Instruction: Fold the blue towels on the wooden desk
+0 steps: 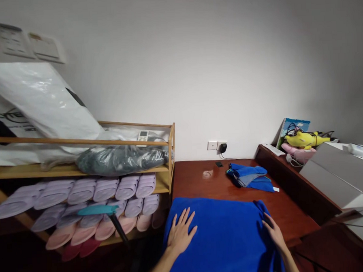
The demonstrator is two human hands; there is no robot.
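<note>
A bright blue cloth (223, 235), perhaps a towel, lies spread over the front of the reddish-brown desk (196, 178) and hangs toward me. My left hand (181, 233) rests flat on its left part, fingers spread. At the cloth's right edge is my right hand (274, 230), its fingers stretched out and apart against the fabric. The far right corner of the cloth is bunched and slightly raised near those fingers. Farther back on the desk sits a crumpled pile of blue and grey cloths (249, 175) with a small white tag.
Left of the desk, a wooden rack (133, 140) holds rows of slippers (81, 192), plastic-wrapped bundles (122, 159) and a remote (143, 137). A turquoise-topped object (97, 210) stands before it. On the right are a grey box (332, 168) and a yellow plush toy (305, 139). A black plug (222, 148) is in the wall.
</note>
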